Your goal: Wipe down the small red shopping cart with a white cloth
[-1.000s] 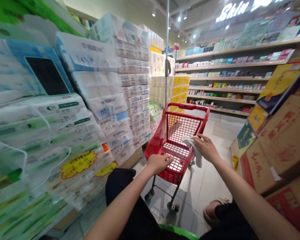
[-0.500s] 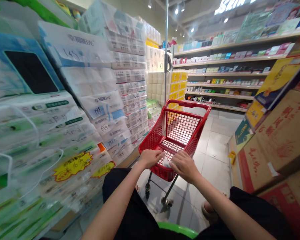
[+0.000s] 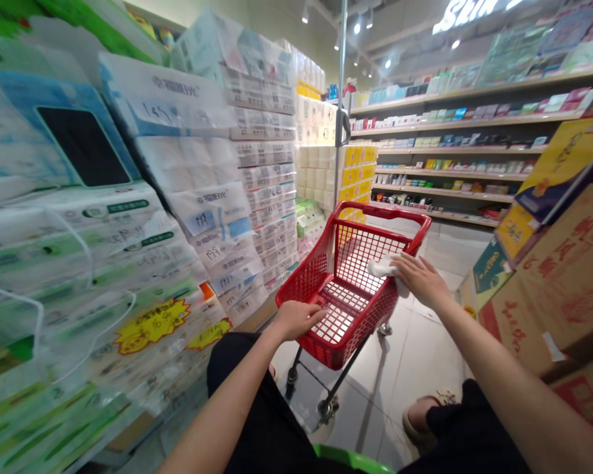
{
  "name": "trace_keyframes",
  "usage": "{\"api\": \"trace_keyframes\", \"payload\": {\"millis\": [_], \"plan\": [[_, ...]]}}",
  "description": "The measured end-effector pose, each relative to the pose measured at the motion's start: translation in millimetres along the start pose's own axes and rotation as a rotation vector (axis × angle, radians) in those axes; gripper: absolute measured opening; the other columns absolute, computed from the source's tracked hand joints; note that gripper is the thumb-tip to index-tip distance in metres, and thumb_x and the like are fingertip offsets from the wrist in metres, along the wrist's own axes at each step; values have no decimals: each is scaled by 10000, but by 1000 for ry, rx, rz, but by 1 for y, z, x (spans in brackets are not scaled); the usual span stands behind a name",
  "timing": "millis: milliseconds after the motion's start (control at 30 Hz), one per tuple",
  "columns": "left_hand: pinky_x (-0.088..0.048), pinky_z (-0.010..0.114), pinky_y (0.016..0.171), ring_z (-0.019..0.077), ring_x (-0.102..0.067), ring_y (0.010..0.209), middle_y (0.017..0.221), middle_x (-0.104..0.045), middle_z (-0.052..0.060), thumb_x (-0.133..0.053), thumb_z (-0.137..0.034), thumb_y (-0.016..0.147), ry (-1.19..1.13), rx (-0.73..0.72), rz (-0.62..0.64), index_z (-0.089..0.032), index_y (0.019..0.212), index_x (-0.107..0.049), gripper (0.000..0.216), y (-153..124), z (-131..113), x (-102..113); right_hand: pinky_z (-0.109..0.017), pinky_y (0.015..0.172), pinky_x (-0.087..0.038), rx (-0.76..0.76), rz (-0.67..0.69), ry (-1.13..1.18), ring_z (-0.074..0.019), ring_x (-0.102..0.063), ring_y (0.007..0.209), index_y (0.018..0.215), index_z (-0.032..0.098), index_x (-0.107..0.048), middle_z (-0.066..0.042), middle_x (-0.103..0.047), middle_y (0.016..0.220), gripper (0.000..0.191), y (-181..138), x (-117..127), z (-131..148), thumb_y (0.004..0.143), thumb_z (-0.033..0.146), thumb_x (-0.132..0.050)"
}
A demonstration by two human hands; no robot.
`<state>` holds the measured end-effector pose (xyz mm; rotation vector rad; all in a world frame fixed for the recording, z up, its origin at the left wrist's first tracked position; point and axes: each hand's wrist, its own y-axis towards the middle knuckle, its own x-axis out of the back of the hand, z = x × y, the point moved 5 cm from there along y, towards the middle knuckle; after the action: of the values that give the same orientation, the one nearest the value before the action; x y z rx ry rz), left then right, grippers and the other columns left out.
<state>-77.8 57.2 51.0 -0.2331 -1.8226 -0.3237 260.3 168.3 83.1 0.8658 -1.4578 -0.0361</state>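
Observation:
A red plastic shopping cart with a grid basket stands in front of me on dark legs and casters. My left hand is closed over the basket's near left rim, thumb towards the inside. Over the right rim, my right hand presses a white cloth against the red plastic. Part of the cloth hangs down outside the rim below the fingers. Inside, the basket shows only its bare grid floor and walls.
Wrapped tissue packs are stacked high on my left, with a phone leaning there and a white cable. Cardboard boxes stand on the right. Behind the cart are a glass door's handle and shelves of small goods.
My right hand has moved with the cloth from the cart's near end, forward and right along the right rim. My left hand stays on the near left rim. The cart has turned slightly.

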Motion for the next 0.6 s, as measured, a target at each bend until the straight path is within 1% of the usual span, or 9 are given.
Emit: {"api": "trace_keyframes", "payload": {"millis": [67,133,200,267,367,467,600], "plan": [[-413,272,731,220,-677,912,976,-745,10,-205,-680,932,2,-4,0,-353,1083,-701,613,0,-3,1,-465,1157,-172,-103,12,-69,-195,-327,1390,1354,304,-487,16,-460,1464,451,10,-2,-32,987,422,-253],[-414,274,737,217,-677,902,975,-744,9,-203,-677,934,6,-7,-1,-352,1085,-701,614,0,-5,2,-472,1156,-174,-181,33,-117,-197,-312,1397,1376,305,-467,17,-427,1488,464,20,-4,-53,980,410,-250],[-411,273,731,215,-677,896,972,-744,7,-202,-674,936,10,-7,-3,-348,1061,-707,614,1,-6,2,-471,1152,-192,-236,46,-140,-202,-312,1395,1397,295,-446,8,-407,1503,478,26,-6,-63,976,409,-252],[-406,272,717,215,-677,888,958,-745,8,-200,-670,938,18,-2,-11,-342,1025,-714,616,2,-5,2,-460,1144,-224,-277,34,-135,-207,-318,1392,1407,276,-436,-6,-395,1510,489,28,-8,-62,977,408,-246],[-400,275,704,219,-677,877,926,-744,9,-198,-662,941,35,15,-43,-336,983,-715,612,4,-4,0,-440,1131,-264,-270,-18,-88,-214,-307,1399,1387,257,-458,-20,-395,1509,483,20,-11,-38,982,407,-242],[-403,278,719,217,-674,872,906,-743,11,-209,-647,946,43,34,-72,-332,979,-708,592,5,-5,-2,-437,1144,-252,-162,-74,-2,-211,-292,1409,1349,264,-494,-14,-451,1467,450,4,-13,4,987,392,-260],[-407,284,733,212,-672,871,907,-741,14,-210,-630,953,34,43,-93,-318,977,-701,582,5,-11,-5,-459,1156,-244,-75,-142,158,-212,-352,1378,1290,266,-536,-18,-555,1347,403,-20,-8,60,994,348,-275]]}}
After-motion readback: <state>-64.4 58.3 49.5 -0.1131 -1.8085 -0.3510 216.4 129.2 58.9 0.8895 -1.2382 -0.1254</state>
